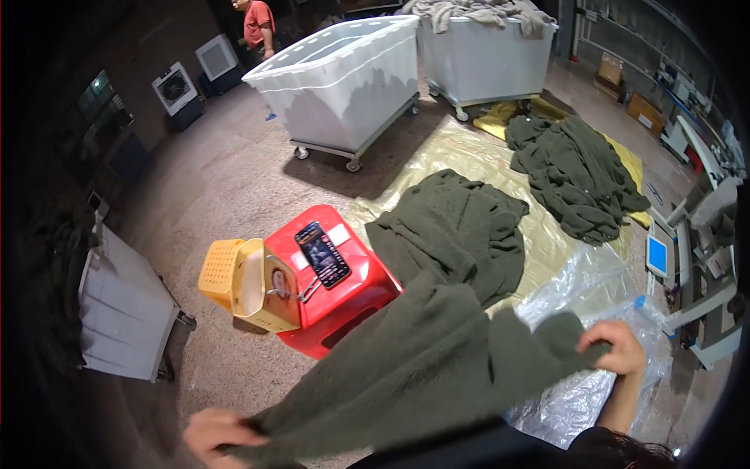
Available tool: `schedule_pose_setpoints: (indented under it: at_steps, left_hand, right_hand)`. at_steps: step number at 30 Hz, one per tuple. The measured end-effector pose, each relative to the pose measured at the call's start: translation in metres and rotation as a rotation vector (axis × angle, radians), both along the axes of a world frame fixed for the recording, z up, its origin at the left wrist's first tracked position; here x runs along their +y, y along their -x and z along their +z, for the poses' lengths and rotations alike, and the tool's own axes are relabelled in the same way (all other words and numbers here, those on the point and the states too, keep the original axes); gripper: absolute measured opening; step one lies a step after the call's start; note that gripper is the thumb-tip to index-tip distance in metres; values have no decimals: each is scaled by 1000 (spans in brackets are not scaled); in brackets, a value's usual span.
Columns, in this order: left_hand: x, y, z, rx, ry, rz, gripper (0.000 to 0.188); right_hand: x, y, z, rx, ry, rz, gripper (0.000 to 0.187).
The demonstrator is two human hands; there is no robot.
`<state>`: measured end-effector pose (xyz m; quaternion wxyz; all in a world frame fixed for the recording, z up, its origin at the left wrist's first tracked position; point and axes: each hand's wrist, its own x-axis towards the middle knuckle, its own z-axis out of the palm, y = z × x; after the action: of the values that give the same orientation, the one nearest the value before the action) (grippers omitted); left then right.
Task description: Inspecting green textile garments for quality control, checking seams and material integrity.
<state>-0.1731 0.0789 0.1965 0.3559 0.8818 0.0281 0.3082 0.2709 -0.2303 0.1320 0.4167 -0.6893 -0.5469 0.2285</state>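
A dark green fabric piece (406, 367) is stretched between my two hands, low in front of my body. My left hand (221, 436) is closed round its lower left end. At the right, my right hand (617, 349) pinches the opposite corner. The cloth's upper part overlaps a heap of the same green fabric (457, 227) on a yellowish plastic sheet (484, 156). Just beyond the cloth stands a red plastic stool (351, 250); a phone (322, 254) with a lit screen and small scissors (310, 290) lie on it.
Beside the stool sit yellow plastic baskets (248, 281). A second green heap (578, 176) lies farther right. Two wheeled grey bins (344, 94) stand beyond, with a white one (129, 313) at left. Machines with a blue screen (657, 256) line the right. A person in red (258, 23) stands far off.
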Motion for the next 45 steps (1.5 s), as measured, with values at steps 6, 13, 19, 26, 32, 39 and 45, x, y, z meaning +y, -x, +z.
schedule_pose_setpoints:
  at_steps: [6,13,19,26,32,39,45]
  left_hand:
    - [38,94,-55,-553,-104,-59,27]
    - [27,13,-213,449,699,667,13]
    - [26,-21,-258,114,1222,642,24]
    - [-25,-148,-179,194,1051,319,17]
    - [-47,-204,-159,172,1137,-12,22]
    - [-45,-194,-177,172,702,43,17]
    - [-47,-183,-186,296,970,269,12]
  right_hand:
    - [-1,20,39,95,-63,213,16]
    - [38,7,-3,50,-105,-374,21]
    - [32,-8,-25,71,-307,-609,19]
    - [110,62,-41,231,-250,486,16]
    - [140,105,-59,7,-311,284,35]
    - [133,81,-91,61,-49,288,30]
    - [139,85,-103,95,-137,211,27]
